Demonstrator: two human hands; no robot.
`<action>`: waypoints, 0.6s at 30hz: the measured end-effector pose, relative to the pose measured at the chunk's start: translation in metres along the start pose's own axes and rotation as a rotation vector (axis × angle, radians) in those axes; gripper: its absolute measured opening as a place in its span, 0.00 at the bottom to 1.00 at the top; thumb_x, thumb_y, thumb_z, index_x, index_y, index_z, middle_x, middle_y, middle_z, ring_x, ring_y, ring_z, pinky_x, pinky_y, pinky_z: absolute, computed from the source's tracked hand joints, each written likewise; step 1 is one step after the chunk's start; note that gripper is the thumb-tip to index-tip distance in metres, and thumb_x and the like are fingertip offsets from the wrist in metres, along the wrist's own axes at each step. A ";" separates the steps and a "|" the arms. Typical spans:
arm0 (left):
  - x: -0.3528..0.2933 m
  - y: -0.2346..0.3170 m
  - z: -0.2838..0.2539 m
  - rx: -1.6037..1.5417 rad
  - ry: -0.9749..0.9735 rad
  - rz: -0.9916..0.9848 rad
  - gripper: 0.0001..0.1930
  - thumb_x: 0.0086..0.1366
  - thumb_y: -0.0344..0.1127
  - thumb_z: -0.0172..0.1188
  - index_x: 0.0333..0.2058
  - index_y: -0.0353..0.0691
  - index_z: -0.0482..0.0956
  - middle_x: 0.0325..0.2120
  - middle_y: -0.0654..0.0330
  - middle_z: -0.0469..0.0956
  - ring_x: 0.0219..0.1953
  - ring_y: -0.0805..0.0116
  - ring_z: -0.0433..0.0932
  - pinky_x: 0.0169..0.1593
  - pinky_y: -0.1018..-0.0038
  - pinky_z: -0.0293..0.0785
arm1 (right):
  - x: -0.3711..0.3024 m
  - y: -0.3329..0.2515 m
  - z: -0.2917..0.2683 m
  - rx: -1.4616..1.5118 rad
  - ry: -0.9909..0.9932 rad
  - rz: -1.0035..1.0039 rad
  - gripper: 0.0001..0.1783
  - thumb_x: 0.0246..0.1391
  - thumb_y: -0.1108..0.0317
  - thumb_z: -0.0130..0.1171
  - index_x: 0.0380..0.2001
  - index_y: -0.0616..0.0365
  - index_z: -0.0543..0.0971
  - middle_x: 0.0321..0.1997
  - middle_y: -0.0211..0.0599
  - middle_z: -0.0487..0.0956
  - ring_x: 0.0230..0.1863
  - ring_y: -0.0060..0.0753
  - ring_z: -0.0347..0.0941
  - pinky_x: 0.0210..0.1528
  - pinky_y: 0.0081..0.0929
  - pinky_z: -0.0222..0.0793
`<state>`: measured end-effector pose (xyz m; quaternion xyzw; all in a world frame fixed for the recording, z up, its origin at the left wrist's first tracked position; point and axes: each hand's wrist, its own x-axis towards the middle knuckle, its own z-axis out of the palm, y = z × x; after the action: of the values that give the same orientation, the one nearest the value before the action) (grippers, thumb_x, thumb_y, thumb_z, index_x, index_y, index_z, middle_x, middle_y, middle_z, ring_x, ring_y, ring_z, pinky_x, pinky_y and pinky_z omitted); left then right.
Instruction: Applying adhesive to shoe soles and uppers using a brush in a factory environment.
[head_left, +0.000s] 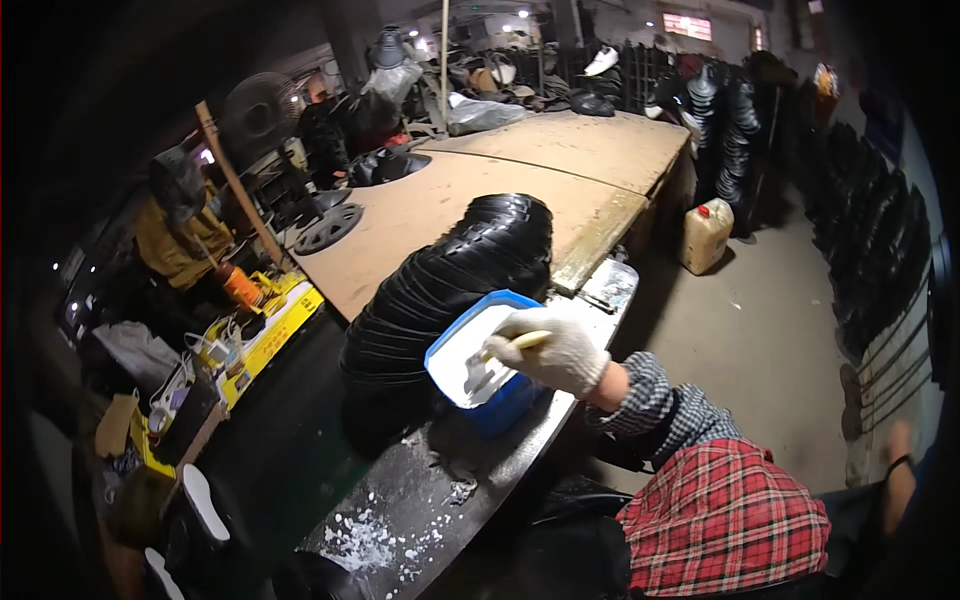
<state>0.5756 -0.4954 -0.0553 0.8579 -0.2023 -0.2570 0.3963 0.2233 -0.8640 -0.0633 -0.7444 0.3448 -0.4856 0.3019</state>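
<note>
My right hand [555, 350], in a whitish knit glove, is closed round the pale yellow handle of a brush [530, 340]. The brush points down into a blue tub [495, 412], its bristle end at the white paste [462, 355] inside. The tub sits tilted on a dark, narrow bench [455, 530] spattered with white. Just beyond and left of it rises a curved stack of glossy black pieces [455, 265], overlapping like shoe soles. My left hand is not in view.
A large brown worktable [570, 160] stands ahead, with piled materials behind. On the left are a yellow-edged shelf [270, 340], a fan [262, 112] and white-soled shoes [205, 503]. A yellowish jerrycan [707, 237] stands on the floor at right, near racks of black pieces [870, 230].
</note>
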 end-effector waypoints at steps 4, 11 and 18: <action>0.032 -0.034 0.005 0.698 0.066 0.475 0.33 0.59 0.38 0.66 0.61 0.33 0.66 0.57 0.40 0.69 0.58 0.47 0.70 0.60 0.60 0.67 | -0.028 0.011 -0.007 -0.144 -0.013 -0.225 0.04 0.56 0.67 0.63 0.34 0.53 0.83 0.28 0.38 0.81 0.28 0.34 0.80 0.32 0.25 0.76; 0.039 -0.085 0.029 0.103 0.369 0.348 0.25 0.65 0.48 0.58 0.53 0.35 0.74 0.40 0.48 0.79 0.45 0.51 0.77 0.49 0.61 0.73 | -0.050 0.024 -0.014 -0.038 0.082 -0.270 0.07 0.53 0.78 0.64 0.35 0.61 0.78 0.27 0.33 0.78 0.24 0.21 0.73 0.29 0.24 0.71; -0.013 -0.137 0.129 -0.478 0.324 0.492 0.12 0.68 0.32 0.56 0.47 0.32 0.75 0.39 0.57 0.77 0.40 0.68 0.76 0.42 0.68 0.75 | -0.060 -0.003 -0.003 -0.010 -0.066 -0.217 0.05 0.54 0.77 0.55 0.30 0.66 0.80 0.20 0.36 0.78 0.23 0.25 0.74 0.28 0.21 0.70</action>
<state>0.5079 -0.4795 -0.2306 0.6965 -0.2712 -0.0554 0.6620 0.2036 -0.8146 -0.0905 -0.7946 0.2544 -0.4889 0.2548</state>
